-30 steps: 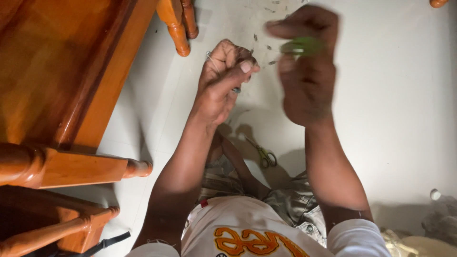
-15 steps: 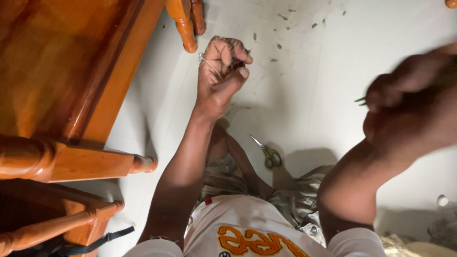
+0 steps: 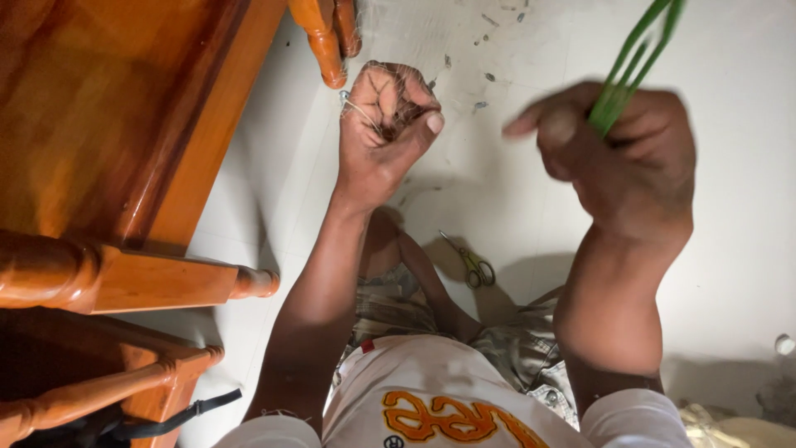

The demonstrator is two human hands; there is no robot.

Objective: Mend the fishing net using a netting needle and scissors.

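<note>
My left hand (image 3: 385,124) is clenched in a fist around thin, nearly see-through netting (image 3: 390,37) that stretches up past a wooden leg. My right hand (image 3: 622,158) is raised to the right, blurred by motion, and grips a long green flat tool (image 3: 634,58) whose end points up out of the frame. The two hands are apart, with white floor between them.
Orange-brown wooden furniture (image 3: 124,124) fills the left side, and a turned wooden leg (image 3: 323,41) stands next to my left fist. Small scissors (image 3: 474,267) lie on the white floor (image 3: 746,249) by my knee. Small dark scraps (image 3: 489,76) dot the floor above.
My right hand swung from beside the left fist out to the right, then rose with the green tool pointing up. The left fist stayed on the netting.
</note>
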